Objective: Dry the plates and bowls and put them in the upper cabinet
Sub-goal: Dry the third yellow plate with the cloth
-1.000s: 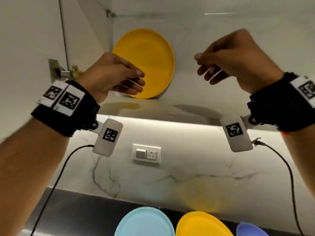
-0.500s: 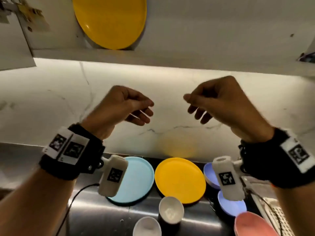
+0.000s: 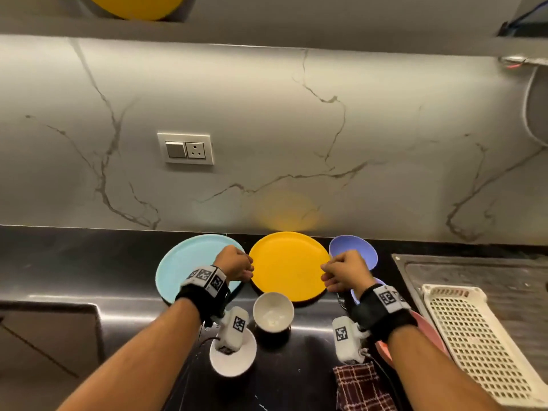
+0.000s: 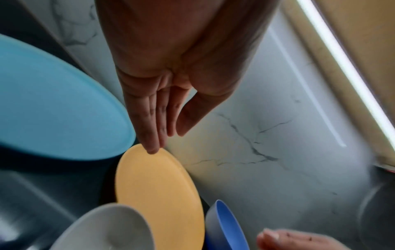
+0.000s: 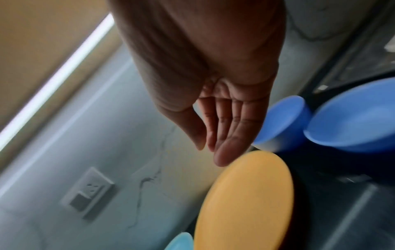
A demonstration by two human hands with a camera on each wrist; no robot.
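A yellow plate lies flat on the dark counter between a light blue plate and a purple-blue bowl. My left hand is at the yellow plate's left rim and my right hand at its right rim. In the left wrist view the left hand has straight fingers, tips at the yellow plate edge. In the right wrist view the right hand is also straight-fingered beside the plate. Neither holds anything. Another yellow plate stands in the upper cabinet.
A white bowl sits just in front of the yellow plate, a second white bowl nearer me. A pink dish, a checked cloth and a white perforated basket lie at the right, beside the sink.
Both hands have come down from the cabinet shelf to the counter and now flank the yellow plate there. The view has tipped down with them.
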